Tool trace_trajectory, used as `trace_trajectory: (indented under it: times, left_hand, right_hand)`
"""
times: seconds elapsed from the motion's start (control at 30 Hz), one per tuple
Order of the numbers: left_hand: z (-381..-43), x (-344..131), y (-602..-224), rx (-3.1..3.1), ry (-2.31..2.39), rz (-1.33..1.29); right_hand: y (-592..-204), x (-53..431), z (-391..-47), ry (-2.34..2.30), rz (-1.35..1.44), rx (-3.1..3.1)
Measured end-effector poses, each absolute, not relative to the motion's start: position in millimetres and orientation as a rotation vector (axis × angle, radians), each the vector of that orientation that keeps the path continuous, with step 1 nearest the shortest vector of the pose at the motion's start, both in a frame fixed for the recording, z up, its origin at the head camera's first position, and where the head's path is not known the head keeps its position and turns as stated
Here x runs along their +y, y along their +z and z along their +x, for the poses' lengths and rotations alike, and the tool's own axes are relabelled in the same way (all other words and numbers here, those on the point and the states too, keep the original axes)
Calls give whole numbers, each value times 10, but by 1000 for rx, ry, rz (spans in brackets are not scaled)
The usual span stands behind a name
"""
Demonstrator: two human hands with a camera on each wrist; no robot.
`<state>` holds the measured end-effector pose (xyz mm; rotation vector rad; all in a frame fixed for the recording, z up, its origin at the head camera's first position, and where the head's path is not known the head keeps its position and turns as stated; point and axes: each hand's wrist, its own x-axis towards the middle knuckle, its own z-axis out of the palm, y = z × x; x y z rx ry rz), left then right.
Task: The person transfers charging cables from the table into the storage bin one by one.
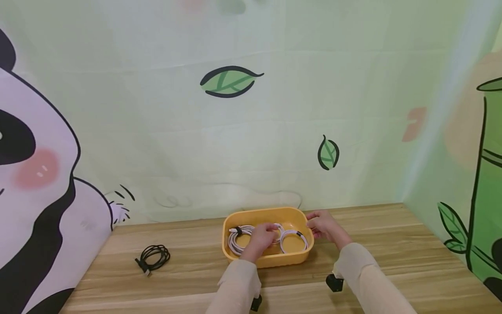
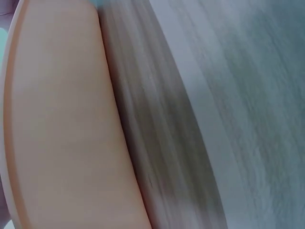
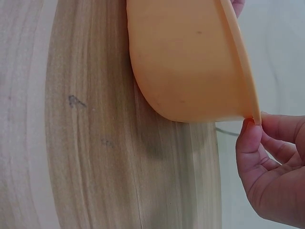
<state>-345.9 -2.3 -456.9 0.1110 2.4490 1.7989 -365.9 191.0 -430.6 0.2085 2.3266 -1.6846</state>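
A yellow plastic bin (image 1: 270,261) sits on the wooden table near the back wall, holding coiled white cables. One coil (image 1: 236,247) with a black tie lies at its left end, and another coil (image 1: 294,233) lies at its right. My left hand (image 1: 260,240) reaches into the middle of the bin, fingers bent at a third white cable (image 1: 280,231), partly hidden behind them. At the bin's right end, my right hand (image 1: 324,226) pinches the rim; in the right wrist view the thumb and forefinger grip the rim's corner.
A coiled black cable (image 1: 154,258) lies on the wooden table (image 1: 188,279) to the left of the bin. Behind the table hangs a green printed backdrop (image 1: 164,131) with a panda and leaves, and it continues along the right side.
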Motion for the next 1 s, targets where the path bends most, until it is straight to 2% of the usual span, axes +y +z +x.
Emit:
trace_trajectory:
  times: [1.0]
  left_hand:
    - [-3453, -345, -4264, 2377, 1668, 202]
  right_hand:
    - [-4314, 1909, -3666, -1705, 209, 2302]
